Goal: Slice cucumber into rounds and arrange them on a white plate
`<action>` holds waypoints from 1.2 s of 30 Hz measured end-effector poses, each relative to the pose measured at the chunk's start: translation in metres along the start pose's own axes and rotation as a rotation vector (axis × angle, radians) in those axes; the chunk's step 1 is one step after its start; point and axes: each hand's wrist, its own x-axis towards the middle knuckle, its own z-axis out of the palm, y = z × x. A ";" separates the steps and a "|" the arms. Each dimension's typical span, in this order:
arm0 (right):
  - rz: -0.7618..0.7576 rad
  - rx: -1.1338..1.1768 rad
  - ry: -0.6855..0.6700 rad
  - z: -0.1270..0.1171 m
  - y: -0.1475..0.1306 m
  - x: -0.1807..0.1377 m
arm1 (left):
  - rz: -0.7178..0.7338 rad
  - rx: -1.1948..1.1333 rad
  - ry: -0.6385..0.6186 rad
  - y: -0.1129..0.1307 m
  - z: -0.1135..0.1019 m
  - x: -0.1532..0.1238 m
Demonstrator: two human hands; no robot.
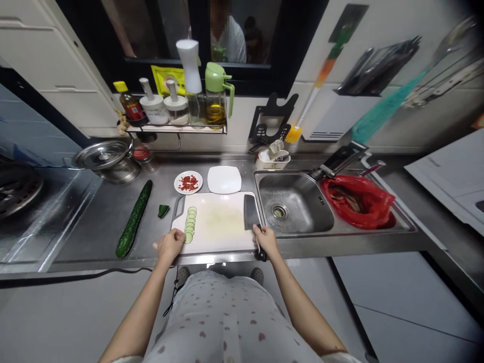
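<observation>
A white cutting board (215,246) lies on the steel counter in front of me. Along its left side runs an overlapping row of several cucumber slices (190,222). My left hand (170,246) is at the board's lower left corner, fingers curled together, fingertips beside the lowest slice; what they pinch, if anything, is hidden. At the right side, my right hand (267,241) is closed on the black handle of a kitchen knife (250,213), whose broad blade lies flat on the board. Left of the board are a whole cucumber (135,219) and a cut cucumber end (163,210).
Behind the board stand a small plate of chopped red pieces (188,182) and a white square plate (224,179). To the right is a sink (302,206) with a red plastic bag (359,201) beside it. A rack (177,129) holds bottles; a steel pot (113,164) stands back left.
</observation>
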 end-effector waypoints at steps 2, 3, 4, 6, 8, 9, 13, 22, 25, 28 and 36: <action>-0.010 -0.058 -0.016 0.001 -0.001 0.001 | 0.009 -0.001 0.015 0.002 0.001 -0.001; -0.027 -0.105 -0.017 0.001 -0.002 0.002 | 0.014 -0.003 0.024 0.004 0.001 -0.002; -0.051 -0.164 -0.010 0.000 -0.002 0.003 | 0.020 -0.007 0.034 0.006 0.001 -0.003; -0.108 -0.315 0.013 -0.003 -0.004 0.003 | 0.035 -0.013 0.058 0.012 0.001 -0.004; -0.146 -0.476 0.025 -0.008 -0.006 0.003 | 0.053 -0.017 0.083 0.017 0.000 -0.005; -0.153 -0.547 0.020 -0.010 -0.007 0.003 | 0.063 -0.020 0.094 0.020 0.001 -0.006; -0.162 -0.719 -0.005 -0.016 -0.013 0.001 | 0.098 -0.029 0.116 0.028 0.003 -0.007; -0.075 -0.955 -0.080 -0.020 -0.044 -0.004 | 0.135 -0.038 0.135 0.037 0.009 -0.005; -0.118 -0.916 -0.039 -0.020 -0.063 0.011 | 0.132 -0.038 0.128 0.039 0.009 -0.005; -0.197 -0.814 0.003 -0.015 -0.085 0.041 | 0.126 -0.038 0.103 0.041 0.010 -0.007; -0.188 -0.795 -0.012 0.024 -0.131 0.128 | 0.151 -0.126 0.070 0.074 0.017 0.016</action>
